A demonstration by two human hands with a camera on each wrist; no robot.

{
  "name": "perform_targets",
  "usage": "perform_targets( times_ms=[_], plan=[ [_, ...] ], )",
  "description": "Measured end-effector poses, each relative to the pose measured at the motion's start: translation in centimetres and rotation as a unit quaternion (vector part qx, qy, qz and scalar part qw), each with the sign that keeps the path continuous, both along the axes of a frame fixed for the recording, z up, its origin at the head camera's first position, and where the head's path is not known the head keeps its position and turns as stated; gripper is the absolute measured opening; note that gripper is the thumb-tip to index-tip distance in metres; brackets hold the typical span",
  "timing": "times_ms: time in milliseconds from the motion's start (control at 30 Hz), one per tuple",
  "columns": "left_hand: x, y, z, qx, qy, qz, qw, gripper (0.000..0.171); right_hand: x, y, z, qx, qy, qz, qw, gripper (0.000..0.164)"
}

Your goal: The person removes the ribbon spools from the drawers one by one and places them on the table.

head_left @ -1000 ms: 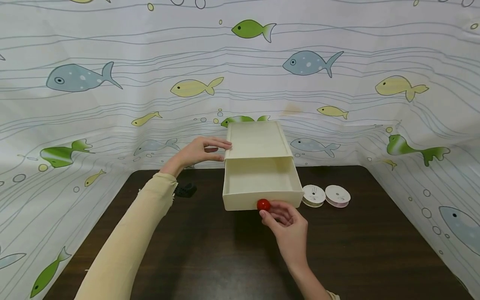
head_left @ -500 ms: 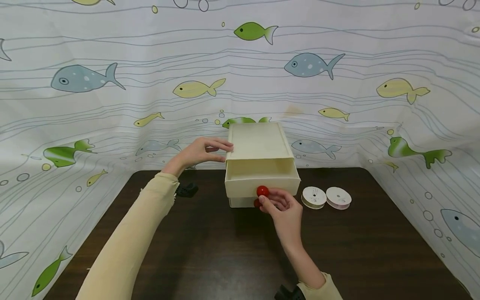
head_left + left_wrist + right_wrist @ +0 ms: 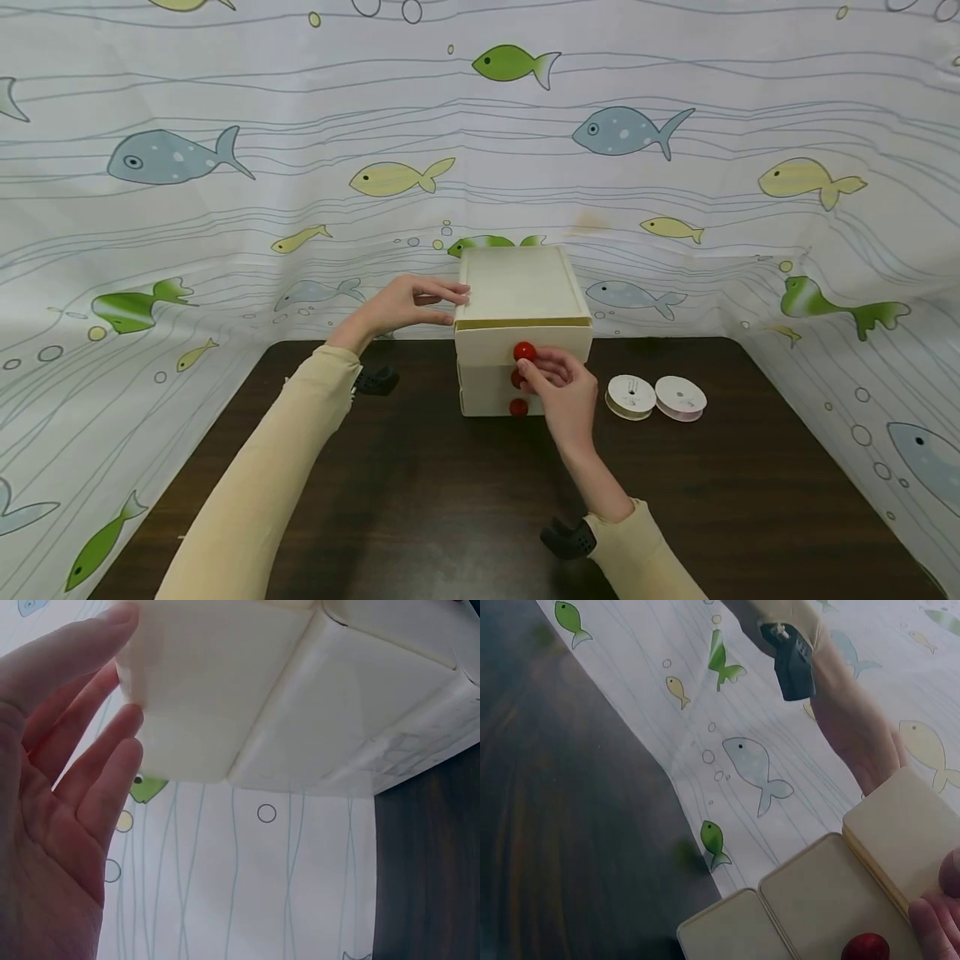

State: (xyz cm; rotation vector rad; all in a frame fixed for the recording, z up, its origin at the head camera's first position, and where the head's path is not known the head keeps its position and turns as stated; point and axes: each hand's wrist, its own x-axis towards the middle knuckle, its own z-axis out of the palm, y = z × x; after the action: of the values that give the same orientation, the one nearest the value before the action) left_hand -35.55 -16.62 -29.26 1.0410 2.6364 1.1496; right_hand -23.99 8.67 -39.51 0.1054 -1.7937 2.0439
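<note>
In the head view, the right hand partly hid the middle knob, and the markings on the spools were too small to read. The left wrist view's top and right edges cut off the box.

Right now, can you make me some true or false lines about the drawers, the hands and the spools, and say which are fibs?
1. The right hand pinches the top red knob. True.
2. The left hand is holding a spool. False: its fingertips touch the cream drawer box.
3. Two white spools lie on the dark table. True.
4. The top drawer is wide open. False: it is almost closed.
5. Three red knobs show. True.
</note>
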Motion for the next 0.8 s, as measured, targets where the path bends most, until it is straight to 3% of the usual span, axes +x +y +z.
perform_targets(
  times_ms=[267, 533, 667, 800],
  plan=[
    [0.0, 0.1, 0.1, -0.006, -0.002, 0.006, 1.0, 0.036, -1.2, 0.1, 0.6, 0.012, -0.017, -0.009, 1.0, 0.032],
    [0.0, 0.1, 0.0, -0.006, 0.001, 0.0, 1.0, 0.035, 0.0, -0.3, 2.6, 0.03, -0.023, -0.009, 0.999, 0.031],
    [-0.1, 0.0, 0.0, -0.003, 0.0, -0.003, 1.0, 0.035, -0.7, 0.0, 1.2, 0.043, -0.014, -0.016, 0.999, 0.033],
    [-0.1, -0.1, 0.0, -0.001, -0.002, -0.005, 1.0, 0.035, -1.3, 0.5, -0.9, 0.075, 0.006, -0.051, 0.996, 0.032]
  ],
)
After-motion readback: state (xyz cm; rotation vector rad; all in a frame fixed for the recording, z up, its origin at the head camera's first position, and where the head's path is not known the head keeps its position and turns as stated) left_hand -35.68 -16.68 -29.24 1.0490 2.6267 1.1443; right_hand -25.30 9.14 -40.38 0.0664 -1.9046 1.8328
